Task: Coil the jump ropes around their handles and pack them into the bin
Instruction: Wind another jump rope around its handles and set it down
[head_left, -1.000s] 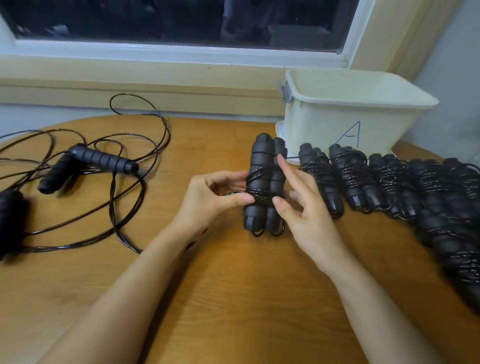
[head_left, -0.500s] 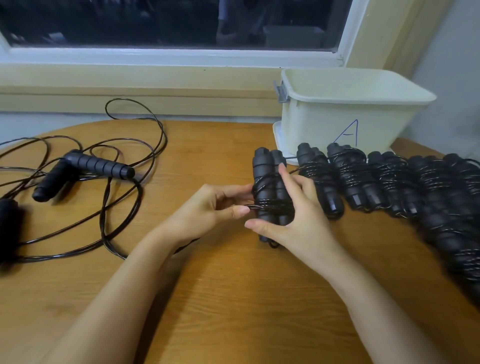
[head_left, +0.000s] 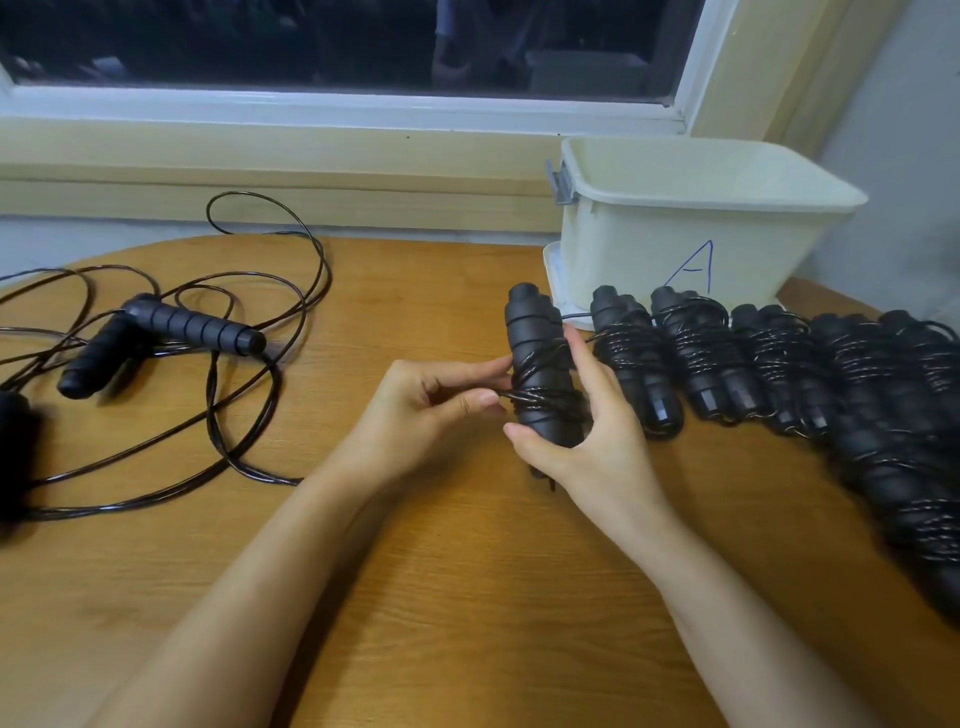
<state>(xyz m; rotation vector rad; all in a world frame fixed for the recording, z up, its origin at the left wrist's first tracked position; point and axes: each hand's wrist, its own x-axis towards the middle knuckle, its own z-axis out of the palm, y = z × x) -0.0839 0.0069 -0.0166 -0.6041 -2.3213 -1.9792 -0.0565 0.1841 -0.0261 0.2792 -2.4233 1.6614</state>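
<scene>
In the head view, the person is partway through binding one jump rope. The right hand grasps the paired black handles from the right, thumb low and fingers wrapped round the far side, holding them nearly upright just above the worktop. The left hand pinches the thin black cord between thumb and fingers, right at the left edge of the wraps. To my eye the winding is near its end, so what matters now is a tidy finish: keep the cord taut, lay the last turn snug against the others, and tuck the tail under a wrap so it cannot spring loose. The right hand should meanwhile clamp both handles side by side so they do not slide apart. The cord looks stiff and glossy, the sort that would probably uncoil if let go. The handles are ribbed and matte, with several turns crossing their middle. Just to the right lies a row of finished bundles, touching one another, in front of the cream bin marked A, whose floor I cannot see. Well to the left an uncoiled rope sprawls in loose loops.
</scene>
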